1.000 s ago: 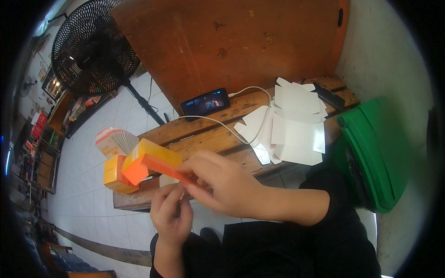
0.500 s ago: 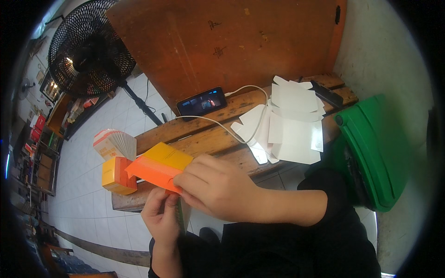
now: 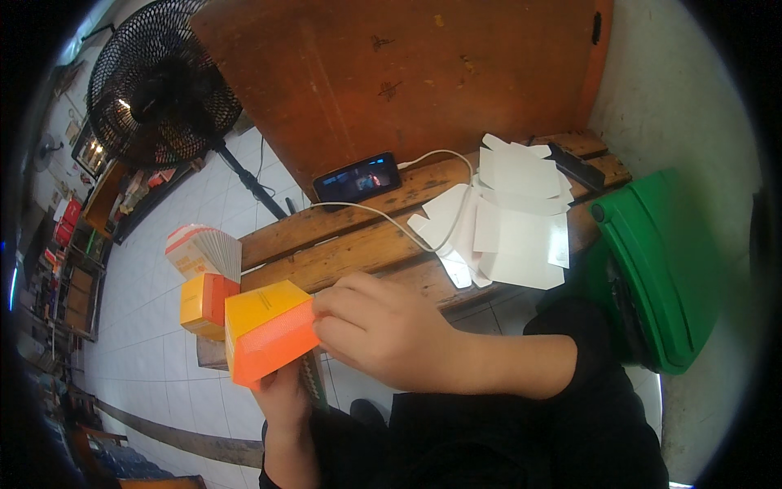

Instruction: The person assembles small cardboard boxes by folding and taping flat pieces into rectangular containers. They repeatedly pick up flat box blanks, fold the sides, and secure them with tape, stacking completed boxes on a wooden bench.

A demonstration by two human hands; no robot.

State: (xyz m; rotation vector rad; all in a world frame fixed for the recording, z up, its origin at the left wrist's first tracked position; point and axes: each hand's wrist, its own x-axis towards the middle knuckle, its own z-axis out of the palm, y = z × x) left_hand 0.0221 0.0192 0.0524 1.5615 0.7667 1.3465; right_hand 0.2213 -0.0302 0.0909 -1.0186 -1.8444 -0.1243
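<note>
A yellow and orange paper carton [image 3: 273, 322] is between my hands, turned so its broad yellow and orange faces point up. My left hand [image 3: 283, 399] holds it from below, most of its fingers hidden beneath the carton. My right hand [image 3: 375, 334] closes on the carton's right end, fingers curled over the edge. Just left of it, a smaller yellow and orange box [image 3: 202, 303] stands on the bench's left end. Behind that box, a fanned stack of pale, orange-printed card pieces [image 3: 205, 254] leans outward.
White flattened cartons [image 3: 521, 216] lie overlapping on the slatted wooden bench [image 3: 350, 244]. A phone [image 3: 358, 179] with a white cable [image 3: 376, 213] rests against an upright wooden panel [image 3: 407, 81]. A green lidded bin [image 3: 660, 269] stands at right, a black fan [image 3: 163, 98] at far left.
The carton has turned and tipped, its left end coming down and toward me. My left hand has shifted underneath it; my right hand stays at its right end.
</note>
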